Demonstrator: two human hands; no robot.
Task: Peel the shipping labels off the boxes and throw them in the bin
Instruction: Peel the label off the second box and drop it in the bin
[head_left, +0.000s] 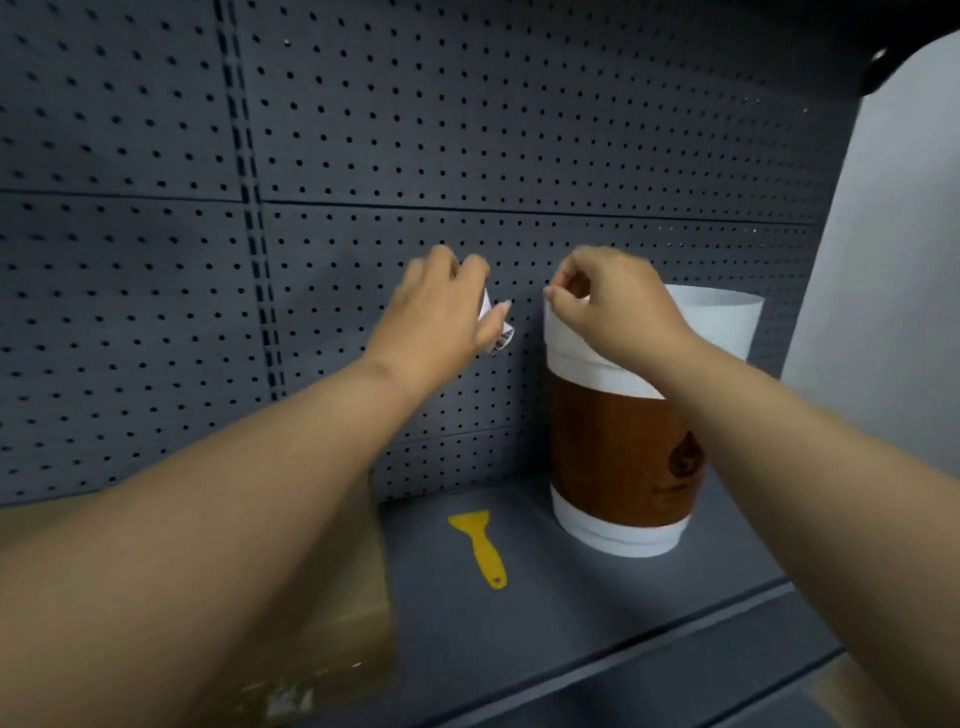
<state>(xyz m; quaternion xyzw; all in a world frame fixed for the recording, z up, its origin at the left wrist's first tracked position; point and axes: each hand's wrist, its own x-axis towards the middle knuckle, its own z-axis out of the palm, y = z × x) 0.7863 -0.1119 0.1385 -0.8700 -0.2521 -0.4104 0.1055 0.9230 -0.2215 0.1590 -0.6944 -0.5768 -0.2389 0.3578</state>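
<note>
Label, peeled and curled, is pinched in my left hand beside the bin at the shelf's back right, whose liner my right hand pinches; next: drop it in.

The back panel looks like matt dark grey sheet metal, punched all over with small holes. The shelf has the same smooth, matt grey painted finish. The scraper is smooth yellow plastic. The bin has a wood-brown printed band between smooth white bands. The peeled label looks like thin white printed paper. The box at near left is dull brown cardboard.
</note>
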